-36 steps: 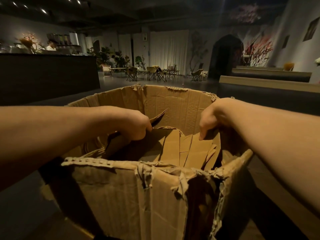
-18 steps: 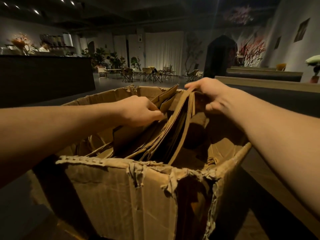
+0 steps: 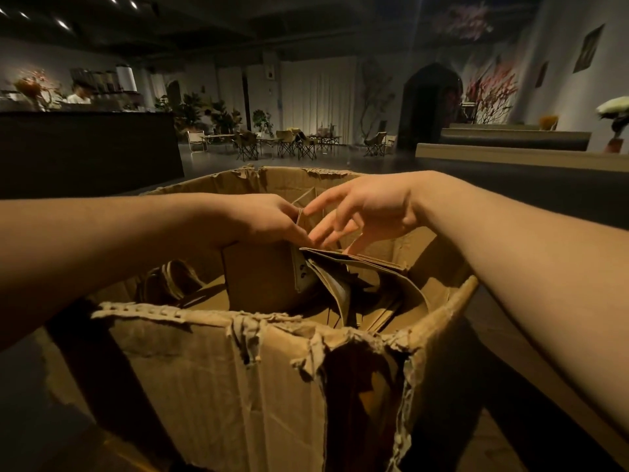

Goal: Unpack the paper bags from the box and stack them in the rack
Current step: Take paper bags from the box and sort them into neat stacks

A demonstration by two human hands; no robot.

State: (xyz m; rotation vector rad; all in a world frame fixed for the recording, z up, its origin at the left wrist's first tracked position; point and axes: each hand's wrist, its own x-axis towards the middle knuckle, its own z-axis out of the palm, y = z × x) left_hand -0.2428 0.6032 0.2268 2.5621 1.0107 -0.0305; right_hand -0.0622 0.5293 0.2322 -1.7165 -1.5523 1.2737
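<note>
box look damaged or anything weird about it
Yes. The cardboard box is badly torn: its top edges are ragged all round, and the near right corner is ripped open with shredded cardboard hanging. Inside, the paper bags lie splayed and bent rather than stacked flat.

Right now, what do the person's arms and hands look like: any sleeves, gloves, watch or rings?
Both forearms are bare as far as the frame shows: no sleeves in view. The left hand and right hand wear no gloves. No watch or bracelet shows on either wrist, and I see no rings, though the light is dim and some fingers are partly hidden.
</note>
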